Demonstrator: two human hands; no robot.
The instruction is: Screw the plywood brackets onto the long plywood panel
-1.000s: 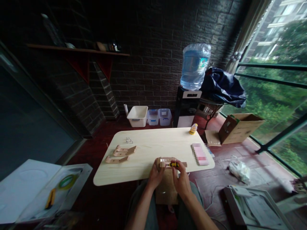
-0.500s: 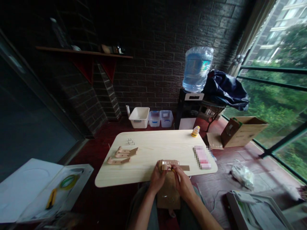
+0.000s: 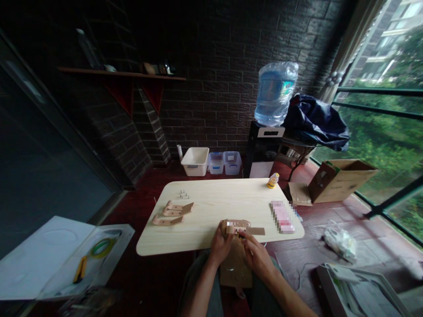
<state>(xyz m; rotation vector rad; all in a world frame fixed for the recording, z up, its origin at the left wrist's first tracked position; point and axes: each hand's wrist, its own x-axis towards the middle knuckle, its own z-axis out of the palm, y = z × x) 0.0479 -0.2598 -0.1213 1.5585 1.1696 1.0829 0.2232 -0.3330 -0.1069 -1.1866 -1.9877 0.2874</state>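
My left hand is closed on a tan bent strip, which curls at its left end and lies flat to the right near the table's front edge. My right hand pinches a small yellow and black tool against the strip; its exact kind is too small to tell. Just behind the strip lies a clear plastic-topped brown pack. Brown cardboard rests over my lap below both hands. Similar tan bent pieces with holes sit on the table's left side, near several small metal pieces.
The pale wooden table also bears a yellow-capped bottle and a pink blurred item. Storage bins and a water dispenser stand behind. Open boxes lie on the floor at both sides.
The view has shifted slightly, moving the scene a little to the right. My right hand's fingers have changed their grip on the small tool; the left hand still holds the strip.
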